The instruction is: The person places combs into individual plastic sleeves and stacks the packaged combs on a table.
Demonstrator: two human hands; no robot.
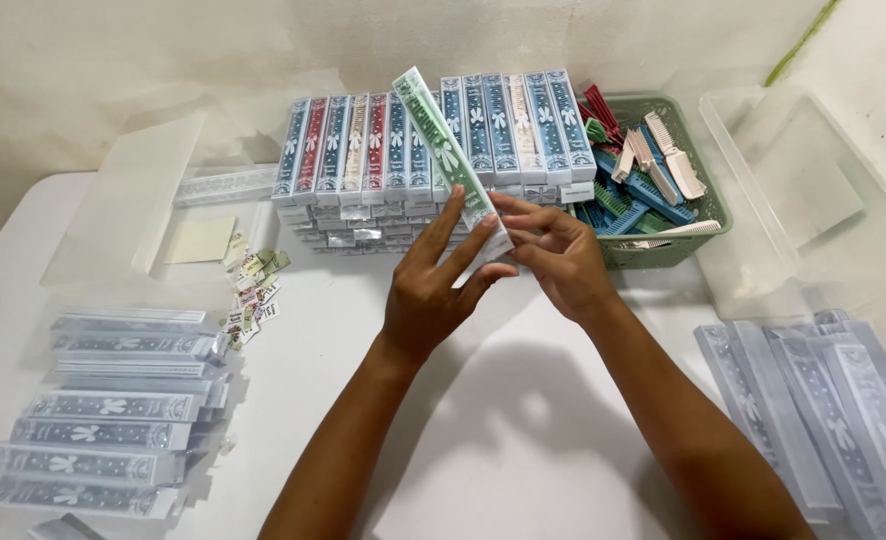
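Note:
I hold a long clear plastic sleeve with a green comb inside (445,150), tilted up and away over the white table (523,420). My left hand (435,290) grips its near end from the left. My right hand (555,252) pinches the same near end from the right, fingers at the flap. Just behind them stands a stacked block of filled comb packs (383,150) in blue, red, tan and green.
A green basket (708,215) of loose combs sits at the back right, beside a clear plastic tub (763,250). Empty clear sleeves lie stacked at the left (113,410) and right (823,420). Small paper labels (253,290) and a clear lid (123,200) lie at the back left.

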